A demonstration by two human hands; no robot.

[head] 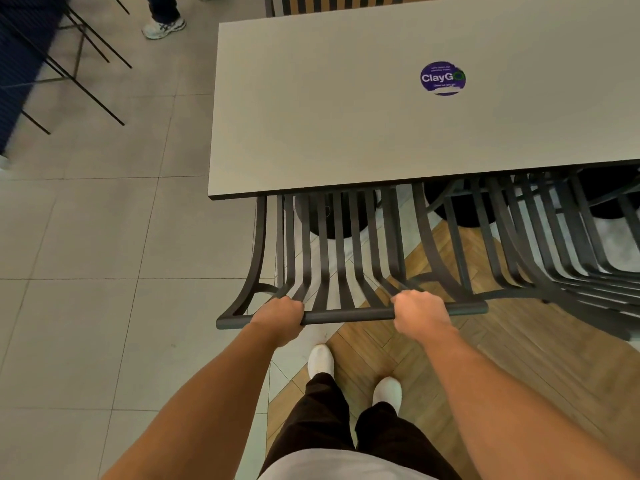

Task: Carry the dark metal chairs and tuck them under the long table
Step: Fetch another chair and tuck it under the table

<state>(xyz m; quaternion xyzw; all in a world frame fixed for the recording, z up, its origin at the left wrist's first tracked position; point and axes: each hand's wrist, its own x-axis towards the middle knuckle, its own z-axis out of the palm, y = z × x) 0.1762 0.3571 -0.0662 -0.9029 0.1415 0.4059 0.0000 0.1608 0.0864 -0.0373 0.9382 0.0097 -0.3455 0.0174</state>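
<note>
Both hands — left hand [278,318], right hand [420,315] — grip the dark chair's [341,271] top rail, seat under the long table [346,116]; second chair [540,244] at 3 o'clock, round table base [334,216] ahead.

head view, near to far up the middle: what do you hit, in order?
White shoes → chair top rail gripped by left hand and right hand → chair slats → long table → purple sticker.

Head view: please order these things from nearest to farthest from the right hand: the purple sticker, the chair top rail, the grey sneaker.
1. Chair top rail: gripped by the right hand.
2. Purple sticker: on the table, ahead.
3. Grey sneaker: far left, on the floor.
</note>
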